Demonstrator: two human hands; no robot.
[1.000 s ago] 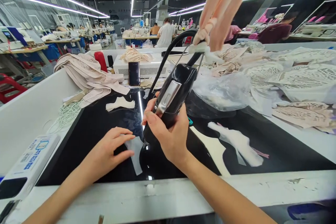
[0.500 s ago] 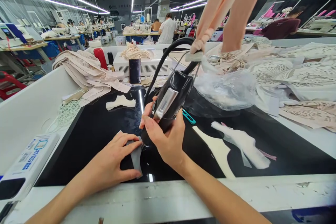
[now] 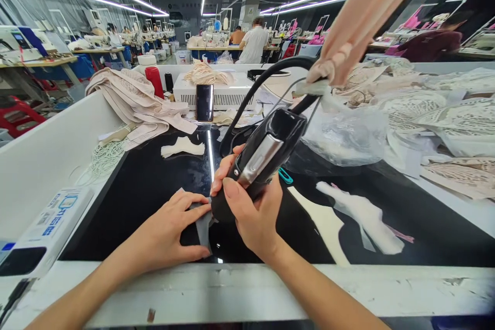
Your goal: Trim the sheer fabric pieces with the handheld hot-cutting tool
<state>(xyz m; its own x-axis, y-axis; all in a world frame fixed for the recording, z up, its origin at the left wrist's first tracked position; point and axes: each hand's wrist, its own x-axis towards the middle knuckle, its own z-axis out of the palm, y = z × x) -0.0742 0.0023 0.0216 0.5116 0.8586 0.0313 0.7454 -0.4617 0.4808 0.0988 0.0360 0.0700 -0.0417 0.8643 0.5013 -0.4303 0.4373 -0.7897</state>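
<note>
My right hand [image 3: 249,211] is wrapped round a black hand-held tool [image 3: 263,154] with a silver plate and a thick black cable [image 3: 266,80] that loops up behind it. The tool's tip points down at a small grey fabric strip [image 3: 203,227] on the glossy black worktop [image 3: 154,185]. My left hand [image 3: 170,232] lies flat with fingers spread, pressing on that strip just left of the tool's tip. Peach fabric straps [image 3: 367,10] hang from above and meet the cable at the tool's top.
White fabric cut pieces [image 3: 363,214] lie on the worktop to the right, another white piece [image 3: 181,148] farther back. A clear plastic bag [image 3: 344,134], lace pieces [image 3: 452,113], beige garments [image 3: 135,100], a phone [image 3: 203,102], a red bottle [image 3: 155,81] and a white device [image 3: 46,227] surround it. People work at distant tables.
My left hand slid right and settled flat onto the grey strip. My right hand and the tool shifted slightly, and the tool's tip came to the strip's edge.
</note>
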